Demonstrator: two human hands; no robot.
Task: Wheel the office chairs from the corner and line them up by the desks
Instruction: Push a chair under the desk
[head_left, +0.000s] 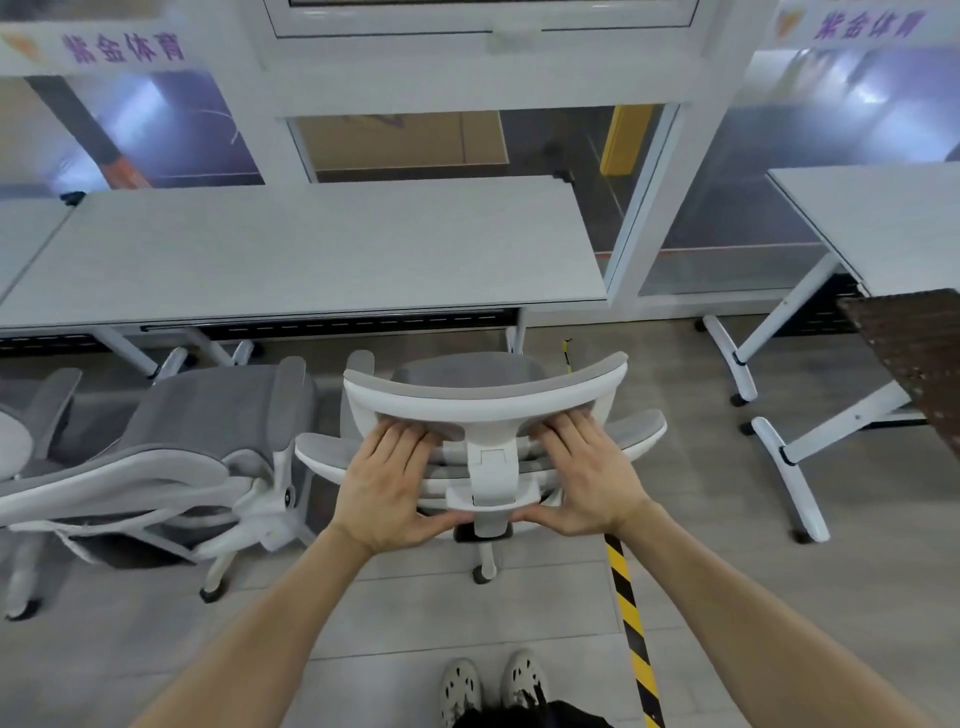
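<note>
"Where did the office chair (488, 400) stand, relative to the person?"

"Straight ahead, its back toward them and its seat facing the desk (311, 249), near the front edge. The backrest's long axis ran left to right, parallel to the desk front."

"And the hands?"

"The left hand (387, 488) and right hand (587, 475) each gripped the top of the backrest, fingers over the frame and thumbs beneath, one either side of the headrest post (491, 467). Neither was nearer; they sat level."

"So the push?"

"Probably straight forward and even, keeping clear of the neighbouring chair (208, 415) just beside it on the left."
</note>
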